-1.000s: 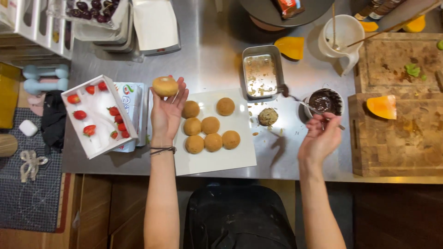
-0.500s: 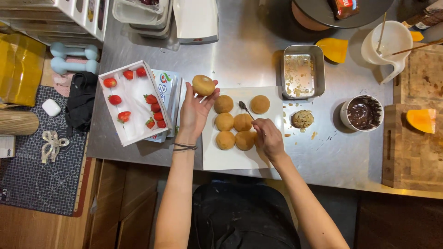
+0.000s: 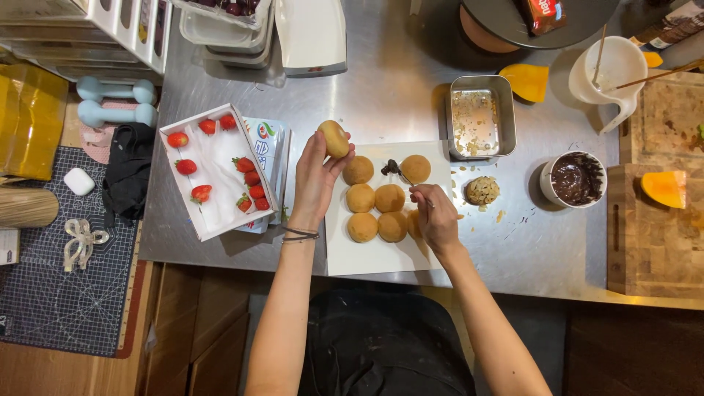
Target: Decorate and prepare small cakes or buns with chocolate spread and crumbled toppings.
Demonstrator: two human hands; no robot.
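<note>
Steel counter [image 3: 411,95] holds the white sheet [image 3: 381,257] of dough balls [image 3: 389,198]; left hand [image 3: 317,176] clasps one ball [image 3: 334,138] aloft, right hand [image 3: 434,213] pinches a spoon [image 3: 393,167] of chocolate over the sheet, so I'd keep the held ball steady, hollow up, and tip slowly.

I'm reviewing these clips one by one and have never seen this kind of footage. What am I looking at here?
No machine here: a person wears a camera on the head, looking down at their own two bare hands over a steel counter. The left hand holds up one round golden ball. The right hand holds a thin spoon carrying a chocolate dab over a white sheet with more balls. Nearby lie a box of strawberries, a cup of chocolate and a metal tin of crumbs.
</note>
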